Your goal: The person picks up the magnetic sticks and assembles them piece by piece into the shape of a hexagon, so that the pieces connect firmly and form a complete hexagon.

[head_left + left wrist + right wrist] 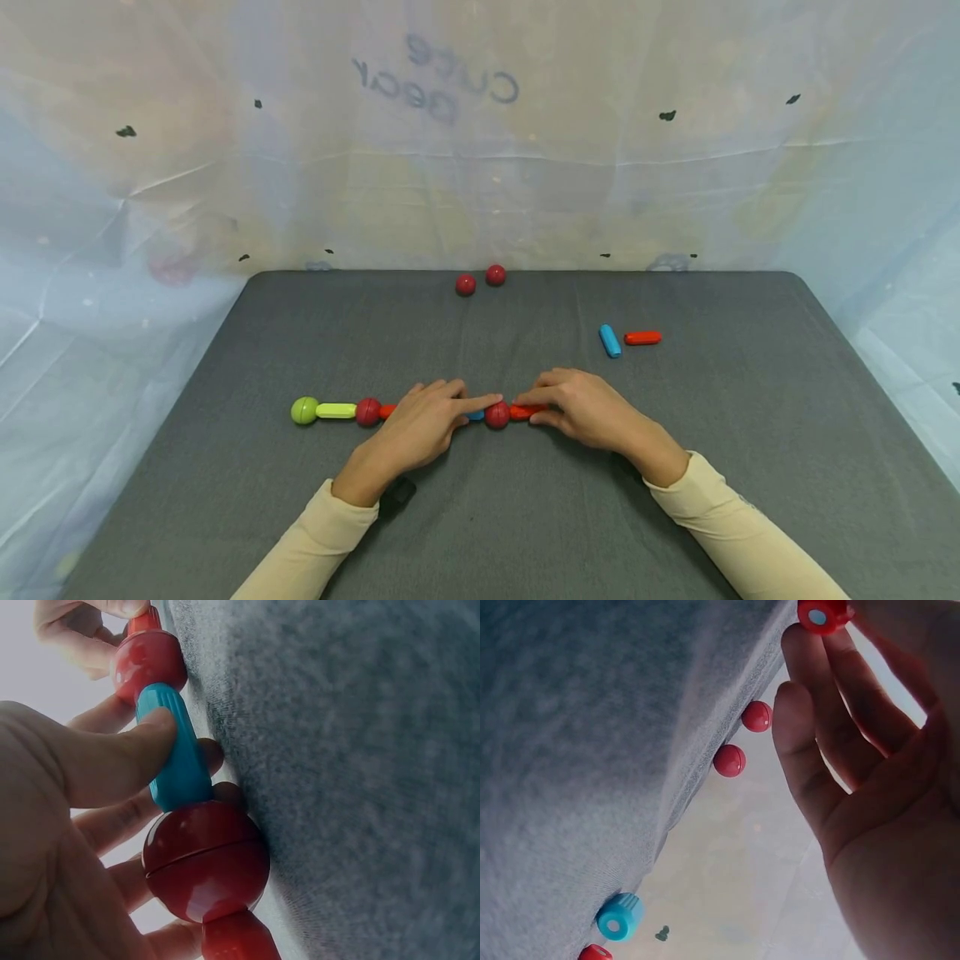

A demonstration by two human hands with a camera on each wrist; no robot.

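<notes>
head view: a straight chain of glossy balls and rods lay on the tabletop, its lime ball left of the left grip. that grip held a ribbed blue rod; the right grip pinched a red rod. the left wrist view showed a seamed red ball that the left grip hid from the head view; only the right wrist view showed the red rod's pale round end.

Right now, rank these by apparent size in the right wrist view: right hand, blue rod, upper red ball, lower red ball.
1. Right hand, nearest the camera
2. Blue rod
3. Upper red ball and lower red ball: too alike to rank
</notes>
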